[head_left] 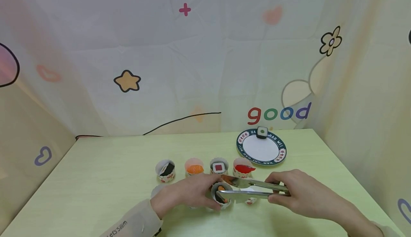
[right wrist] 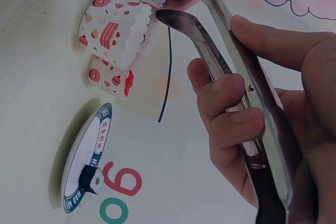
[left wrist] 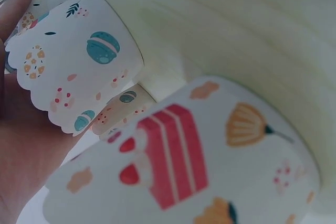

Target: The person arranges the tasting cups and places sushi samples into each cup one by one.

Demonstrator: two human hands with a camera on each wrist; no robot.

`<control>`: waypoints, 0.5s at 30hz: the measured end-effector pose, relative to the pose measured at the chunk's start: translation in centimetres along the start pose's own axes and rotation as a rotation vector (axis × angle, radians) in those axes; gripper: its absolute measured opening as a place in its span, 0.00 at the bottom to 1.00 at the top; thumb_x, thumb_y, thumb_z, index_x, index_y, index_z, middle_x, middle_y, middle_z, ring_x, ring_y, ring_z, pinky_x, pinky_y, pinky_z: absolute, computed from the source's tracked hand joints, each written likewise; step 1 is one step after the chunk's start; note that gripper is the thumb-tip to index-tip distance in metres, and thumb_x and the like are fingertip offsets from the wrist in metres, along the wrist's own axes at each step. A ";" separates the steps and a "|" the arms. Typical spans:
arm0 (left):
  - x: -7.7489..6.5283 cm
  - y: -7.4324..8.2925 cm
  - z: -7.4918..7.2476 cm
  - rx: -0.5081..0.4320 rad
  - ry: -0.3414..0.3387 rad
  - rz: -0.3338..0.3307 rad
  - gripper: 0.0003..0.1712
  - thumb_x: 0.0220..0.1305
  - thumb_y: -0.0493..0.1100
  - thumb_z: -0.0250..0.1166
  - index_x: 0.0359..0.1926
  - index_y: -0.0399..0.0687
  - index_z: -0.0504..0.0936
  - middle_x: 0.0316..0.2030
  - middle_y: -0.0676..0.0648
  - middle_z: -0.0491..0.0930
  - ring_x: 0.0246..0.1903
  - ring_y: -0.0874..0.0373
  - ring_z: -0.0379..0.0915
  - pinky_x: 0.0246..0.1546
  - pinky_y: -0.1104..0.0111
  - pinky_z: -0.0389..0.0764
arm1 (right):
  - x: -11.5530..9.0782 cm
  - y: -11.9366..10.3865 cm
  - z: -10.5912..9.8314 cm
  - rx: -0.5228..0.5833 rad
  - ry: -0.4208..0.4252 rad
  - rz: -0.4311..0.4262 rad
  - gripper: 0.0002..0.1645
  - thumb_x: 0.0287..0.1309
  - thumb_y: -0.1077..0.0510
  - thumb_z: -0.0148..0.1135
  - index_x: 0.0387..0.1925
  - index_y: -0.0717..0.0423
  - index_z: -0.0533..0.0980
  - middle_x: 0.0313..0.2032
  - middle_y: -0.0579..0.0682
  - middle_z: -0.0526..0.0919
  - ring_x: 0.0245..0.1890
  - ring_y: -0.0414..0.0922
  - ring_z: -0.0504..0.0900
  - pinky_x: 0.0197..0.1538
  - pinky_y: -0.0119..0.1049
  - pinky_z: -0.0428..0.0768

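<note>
My left hand (head_left: 192, 190) curls around a patterned paper cup (head_left: 226, 206) at the front of the group, thumb on its near side. Inside that cup lies a dark sushi piece (head_left: 221, 196) with orange on it. In my right hand (head_left: 308, 196) is a pair of metal tongs (head_left: 266, 184), fingers on one side and thumb on the other. The tongs' arms stand apart; the lower tip overlaps the held cup and the upper one is beyond it, near the left fingers. In the left wrist view, scalloped paper cups (left wrist: 79, 72) stand beside the left hand.
Behind are cups with black-wrapped sushi (head_left: 167, 170), orange-topped sushi (head_left: 194, 169), a red-centred roll (head_left: 219, 168) and red-topped sushi (head_left: 243, 168). Another cup (head_left: 251, 200) is partly behind the tongs. A blue-rimmed plate (head_left: 260, 150) at the back right bears one sushi roll (head_left: 262, 132).
</note>
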State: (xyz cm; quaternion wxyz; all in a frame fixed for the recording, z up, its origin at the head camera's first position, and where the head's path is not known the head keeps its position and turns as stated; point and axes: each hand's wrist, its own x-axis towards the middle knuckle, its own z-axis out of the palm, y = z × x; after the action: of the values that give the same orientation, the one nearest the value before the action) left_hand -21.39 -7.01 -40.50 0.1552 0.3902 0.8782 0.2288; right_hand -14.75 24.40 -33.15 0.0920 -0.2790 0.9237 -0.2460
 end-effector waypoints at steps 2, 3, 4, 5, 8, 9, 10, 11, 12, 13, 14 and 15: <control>0.0 0.0 -0.1 -0.001 -0.009 -0.013 0.34 0.57 0.59 0.78 0.59 0.57 0.75 0.48 0.64 0.78 0.43 0.69 0.74 0.50 0.70 0.77 | 0.0 0.1 -0.1 0.010 -0.001 0.014 0.15 0.61 0.48 0.74 0.45 0.48 0.82 0.31 0.33 0.79 0.31 0.36 0.76 0.34 0.34 0.76; 0.0 0.1 -0.1 -0.001 -0.011 -0.013 0.34 0.57 0.59 0.78 0.60 0.57 0.75 0.47 0.64 0.78 0.42 0.69 0.74 0.50 0.70 0.77 | 0.0 0.1 -0.2 0.008 0.002 0.016 0.15 0.61 0.49 0.74 0.46 0.48 0.82 0.31 0.33 0.80 0.31 0.36 0.76 0.34 0.34 0.76; 0.0 0.0 -0.1 0.002 -0.012 -0.012 0.34 0.57 0.59 0.78 0.60 0.56 0.75 0.48 0.63 0.78 0.42 0.69 0.73 0.50 0.70 0.77 | 0.0 0.2 -0.2 0.009 0.004 0.019 0.15 0.61 0.49 0.74 0.46 0.48 0.82 0.31 0.33 0.80 0.31 0.37 0.76 0.34 0.34 0.76; 0.0 0.0 -0.1 0.002 -0.014 -0.010 0.35 0.57 0.58 0.78 0.60 0.55 0.74 0.48 0.63 0.78 0.42 0.69 0.73 0.50 0.71 0.77 | 0.0 0.2 -0.2 0.014 0.005 0.023 0.15 0.61 0.49 0.74 0.46 0.49 0.82 0.32 0.33 0.80 0.31 0.36 0.76 0.34 0.34 0.76; 0.0 0.0 -0.1 0.007 -0.015 0.002 0.36 0.57 0.57 0.79 0.61 0.54 0.74 0.47 0.63 0.79 0.42 0.68 0.73 0.51 0.72 0.76 | 0.0 0.5 -0.4 0.013 0.020 0.014 0.15 0.62 0.50 0.74 0.47 0.50 0.82 0.31 0.34 0.80 0.30 0.36 0.76 0.34 0.33 0.76; 0.0 0.0 -0.1 0.013 -0.014 0.006 0.36 0.57 0.57 0.79 0.61 0.54 0.74 0.47 0.63 0.79 0.41 0.68 0.73 0.50 0.72 0.76 | 0.0 0.5 -0.4 0.016 0.025 0.016 0.16 0.62 0.50 0.74 0.47 0.51 0.82 0.31 0.34 0.80 0.30 0.36 0.76 0.34 0.33 0.76; 0.1 0.0 -0.1 0.020 -0.013 0.008 0.37 0.57 0.58 0.79 0.62 0.53 0.73 0.47 0.62 0.78 0.41 0.68 0.73 0.50 0.72 0.76 | 0.0 0.6 -0.5 0.018 0.031 0.015 0.16 0.61 0.50 0.74 0.47 0.51 0.82 0.31 0.34 0.80 0.30 0.36 0.76 0.33 0.33 0.76; 0.1 0.0 -0.1 0.025 -0.012 0.011 0.38 0.57 0.58 0.79 0.63 0.53 0.73 0.48 0.62 0.78 0.41 0.68 0.73 0.50 0.72 0.76 | 0.0 0.6 -0.5 0.019 0.039 0.012 0.16 0.62 0.50 0.73 0.47 0.52 0.82 0.31 0.34 0.80 0.30 0.35 0.76 0.33 0.33 0.76; 0.1 0.0 -0.1 0.031 -0.010 0.015 0.38 0.57 0.58 0.79 0.63 0.53 0.73 0.49 0.62 0.79 0.42 0.68 0.73 0.50 0.71 0.76 | 0.0 0.7 -0.5 0.016 0.050 0.005 0.16 0.62 0.50 0.73 0.47 0.52 0.82 0.31 0.34 0.80 0.29 0.35 0.76 0.33 0.33 0.76; 0.0 0.1 -0.1 0.035 -0.008 0.019 0.38 0.57 0.58 0.79 0.63 0.53 0.72 0.50 0.61 0.79 0.43 0.69 0.74 0.51 0.71 0.76 | 0.0 0.8 -0.6 0.015 0.061 0.000 0.16 0.62 0.50 0.73 0.47 0.52 0.82 0.31 0.34 0.80 0.29 0.35 0.76 0.32 0.33 0.75; 0.0 0.1 -0.1 0.041 -0.006 0.025 0.39 0.57 0.58 0.78 0.64 0.54 0.72 0.51 0.60 0.79 0.45 0.69 0.74 0.51 0.71 0.76 | -0.1 0.9 -0.6 0.013 0.074 -0.006 0.16 0.61 0.50 0.73 0.47 0.52 0.82 0.30 0.34 0.79 0.28 0.34 0.76 0.31 0.33 0.75; 0.0 0.1 -0.1 0.040 -0.004 0.032 0.39 0.57 0.58 0.78 0.64 0.54 0.72 0.53 0.60 0.79 0.47 0.69 0.74 0.53 0.70 0.76 | -0.1 0.9 -0.6 0.009 0.087 -0.013 0.15 0.61 0.50 0.73 0.46 0.51 0.82 0.30 0.34 0.79 0.28 0.34 0.75 0.31 0.32 0.75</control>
State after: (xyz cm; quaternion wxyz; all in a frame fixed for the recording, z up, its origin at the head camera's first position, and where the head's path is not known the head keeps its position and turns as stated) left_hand -21.37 -6.97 -40.40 0.1454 0.4076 0.8760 0.2129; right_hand -15.31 25.37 -33.05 0.0516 -0.2736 0.9239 -0.2625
